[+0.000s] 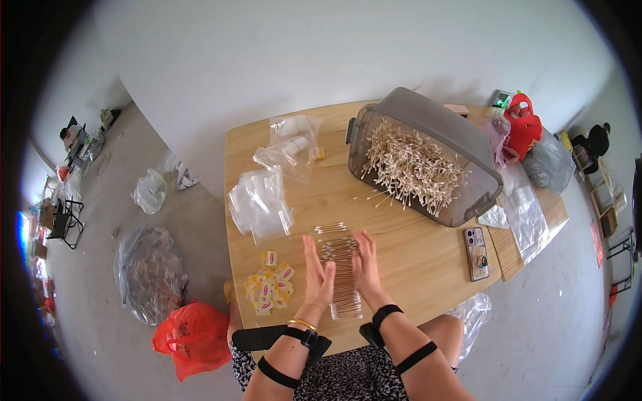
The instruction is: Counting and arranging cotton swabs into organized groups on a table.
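A flat bundle of cotton swabs [344,281] lies on the wooden table near its front edge, sticks side by side. My left hand [319,277] stands on edge along the bundle's left side, fingers stretched out. Along the right side my right hand [366,267] is held the same way, fingers straight. The swabs sit between the two palms; neither hand is closed around them. Just beyond the bundle a few loose swabs [330,228] lie across the wood. Farther back, a grey plastic bin [428,110] rests on its side, its opening toward me, with a heap of swabs [414,164] inside.
Clear plastic bags [261,204] and small yellow-white labels [269,291] lie at left on the table [314,200]. A phone [477,254] is at right. A red bag [194,341] and a large clear bag [150,274] stand on the floor at left.
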`<state>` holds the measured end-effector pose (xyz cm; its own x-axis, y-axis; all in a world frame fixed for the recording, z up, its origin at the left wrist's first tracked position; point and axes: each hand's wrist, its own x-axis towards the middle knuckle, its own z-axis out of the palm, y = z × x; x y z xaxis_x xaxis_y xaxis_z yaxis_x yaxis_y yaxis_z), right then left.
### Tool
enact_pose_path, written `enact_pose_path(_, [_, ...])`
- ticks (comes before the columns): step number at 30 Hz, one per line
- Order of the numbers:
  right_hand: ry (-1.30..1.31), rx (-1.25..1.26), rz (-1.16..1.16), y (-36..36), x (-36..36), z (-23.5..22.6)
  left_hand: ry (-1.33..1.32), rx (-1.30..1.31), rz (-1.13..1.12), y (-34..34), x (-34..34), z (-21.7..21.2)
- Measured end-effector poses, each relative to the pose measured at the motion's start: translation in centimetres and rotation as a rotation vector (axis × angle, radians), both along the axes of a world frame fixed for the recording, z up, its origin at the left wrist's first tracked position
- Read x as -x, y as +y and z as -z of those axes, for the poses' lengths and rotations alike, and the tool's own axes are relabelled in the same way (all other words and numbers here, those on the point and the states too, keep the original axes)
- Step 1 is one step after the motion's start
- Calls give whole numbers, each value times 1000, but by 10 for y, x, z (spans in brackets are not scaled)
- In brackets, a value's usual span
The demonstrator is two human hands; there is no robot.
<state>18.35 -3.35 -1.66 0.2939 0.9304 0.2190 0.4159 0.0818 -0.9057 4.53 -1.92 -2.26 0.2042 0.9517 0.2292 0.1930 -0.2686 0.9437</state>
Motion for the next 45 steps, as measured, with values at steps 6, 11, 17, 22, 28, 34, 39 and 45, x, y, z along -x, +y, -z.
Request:
enact_pose_path(6, [2, -41, -68, 9, 12, 7, -82, 0, 21, -5, -16, 11])
enact_pose_path(11, [37, -50, 46, 31, -7, 0, -27, 22, -126, 32, 0, 8])
enact_pose_path(17, [3, -64, -58, 52, 2, 15, 9, 59, 99, 48, -40, 13])
enact_pose_path(22, [-48, -29, 27, 29, -23, -5, -16, 3, -43, 48, -13, 2])
enact_pose_path(28, [-339, 191, 168, -53, -57, -3, 1067, -317, 100, 43, -16, -11])
enact_pose_path(34, [-672, 256, 178, -82, -52, 5, 1168, -204, 225, 34, -21, -25])
enact_pose_path(39, [-763, 299, 196, -83, -48, 4, 1089, -356, 270, -9, -15, -21])
enact_pose_path(45, [-748, 275, 195, -84, -47, 3, 1113, -310, 301, -28, -12, -11])
